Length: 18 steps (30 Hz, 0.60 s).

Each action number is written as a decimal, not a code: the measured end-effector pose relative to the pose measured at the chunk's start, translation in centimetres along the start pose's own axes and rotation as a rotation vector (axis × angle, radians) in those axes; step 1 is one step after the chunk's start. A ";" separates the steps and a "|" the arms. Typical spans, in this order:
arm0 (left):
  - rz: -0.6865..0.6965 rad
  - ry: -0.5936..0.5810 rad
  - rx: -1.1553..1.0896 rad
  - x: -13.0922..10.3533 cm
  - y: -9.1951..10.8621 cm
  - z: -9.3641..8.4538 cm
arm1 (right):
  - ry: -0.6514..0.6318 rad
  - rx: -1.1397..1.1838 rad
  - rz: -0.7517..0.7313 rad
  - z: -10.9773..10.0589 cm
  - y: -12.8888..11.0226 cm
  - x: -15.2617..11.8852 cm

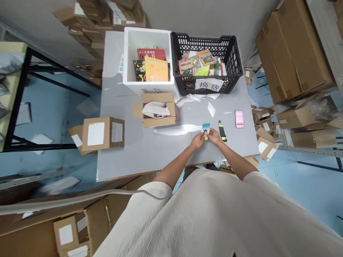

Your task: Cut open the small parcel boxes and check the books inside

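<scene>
A white foam box (147,38) is set left of the black crate (184,80), and a cutter (222,131) is laid on the crate's near side. There too, a small printed packet (206,127) is pinched in the fingertips of the left hand (197,140) and right hand (214,136), both stretched forward.

I read 换货 on the paper sign (209,84) of the black crate (184,84). Red book (158,54) in the white box (129,60): 人一生要读的 — remainder partly covered. Handwriting (152,90) on that box: unclear. Print on the packet (206,126) I hold — too small.
</scene>
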<state>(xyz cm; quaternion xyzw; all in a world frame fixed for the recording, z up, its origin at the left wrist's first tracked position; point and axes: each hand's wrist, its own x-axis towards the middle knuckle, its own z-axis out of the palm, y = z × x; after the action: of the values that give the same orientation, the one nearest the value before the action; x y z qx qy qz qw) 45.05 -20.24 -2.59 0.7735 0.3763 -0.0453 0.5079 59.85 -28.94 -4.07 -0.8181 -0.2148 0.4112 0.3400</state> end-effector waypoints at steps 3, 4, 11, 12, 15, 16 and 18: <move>-0.016 0.130 -0.154 0.7 0.9 -1.3 | 0.035 -0.046 -0.104 0.5 -1.3 -0.7; -0.019 0.160 -0.211 0.9 1.2 -1.7 | 0.041 -0.073 -0.162 0.6 -1.7 -1.0; -0.036 0.336 -0.542 1.4 0.8 -3.9 | -0.014 -0.153 -0.495 0.8 -3.1 -2.4; -0.044 0.348 -0.585 1.3 0.6 -4.0 | -0.001 -0.149 -0.496 0.7 -3.0 -2.4; -0.051 0.324 -0.724 0.8 0.0 -4.3 | 0.109 -0.153 -0.418 -0.1 -2.8 -2.4; -0.053 0.305 -0.761 0.6 -0.1 -4.4 | 0.139 -0.143 -0.374 -0.4 -2.8 -2.4; -0.063 0.277 -0.804 0.2 -0.2 -4.6 | 0.149 -0.087 -0.285 -0.9 -3.0 -2.5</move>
<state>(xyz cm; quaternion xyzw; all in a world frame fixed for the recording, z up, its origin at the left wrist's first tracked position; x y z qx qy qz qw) 43.69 -16.35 -0.64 0.5010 0.4521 0.1937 0.7121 58.99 -28.81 -0.15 -0.8216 -0.3204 0.2871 0.3740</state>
